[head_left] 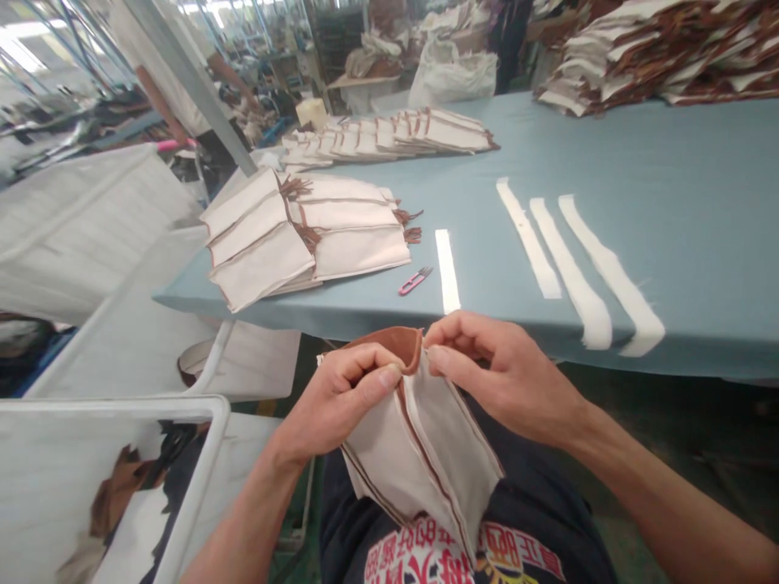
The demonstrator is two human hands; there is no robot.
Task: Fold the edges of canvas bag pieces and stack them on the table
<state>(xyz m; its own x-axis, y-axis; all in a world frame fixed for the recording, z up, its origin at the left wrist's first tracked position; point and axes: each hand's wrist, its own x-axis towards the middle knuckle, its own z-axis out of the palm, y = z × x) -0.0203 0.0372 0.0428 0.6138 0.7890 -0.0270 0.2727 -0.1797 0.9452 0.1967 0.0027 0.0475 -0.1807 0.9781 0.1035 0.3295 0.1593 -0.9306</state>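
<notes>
Between my hands hangs a cream fabric pouch [389, 454] with brown seams and a brown lining showing at its top edge. My left hand [346, 393] pinches the brown-edged rim near the middle seam. At the right part of the same rim, my right hand [492, 369] is closed with thumb and forefinger together. The pouch's lower part rests against the dark printed shirt. On the table edge beyond my hands lie a white strip [447, 272] and small pink thread snips [415, 281].
The blue-covered table [475, 178] carries overlapping cream pouches [261, 243] at left, a row of more pouches [389, 134] behind, and three white strips [572, 268] at right. A brown-and-cream pile [657, 53] stands far right. White-framed bins [219, 414] are at left; a person [176, 65] stands beyond.
</notes>
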